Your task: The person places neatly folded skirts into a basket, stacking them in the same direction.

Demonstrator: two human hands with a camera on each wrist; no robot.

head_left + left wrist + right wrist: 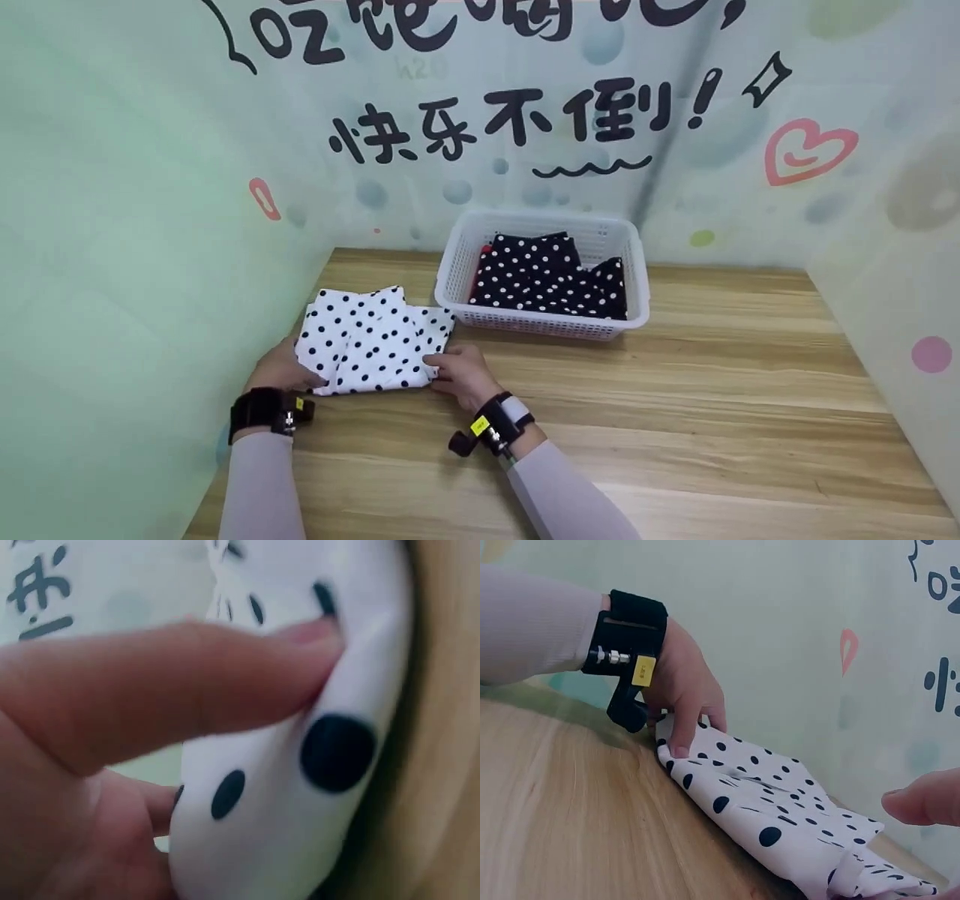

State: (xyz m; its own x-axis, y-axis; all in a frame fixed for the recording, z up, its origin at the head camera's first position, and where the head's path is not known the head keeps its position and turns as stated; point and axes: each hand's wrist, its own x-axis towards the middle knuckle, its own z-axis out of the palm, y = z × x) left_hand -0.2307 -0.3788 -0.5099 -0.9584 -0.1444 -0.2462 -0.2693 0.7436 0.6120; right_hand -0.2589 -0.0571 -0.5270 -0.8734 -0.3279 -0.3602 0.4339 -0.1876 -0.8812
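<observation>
A folded white cloth with black polka dots lies on the left part of the wooden table. At its front left corner my left hand pinches the fabric, thumb on top. The left wrist view shows the thumb pressing into a fold, with other fingers partly hidden behind the cloth. My right hand is at the cloth's right edge. In the right wrist view its raised fingertip stands above the fabric, apart from it; the rest of that hand is mostly out of that view.
A white plastic basket stands behind and right of the white cloth, close to its far right corner. Inside lies a folded black cloth with white dots, with a bit of red beside it. Printed fabric walls border the wooden table.
</observation>
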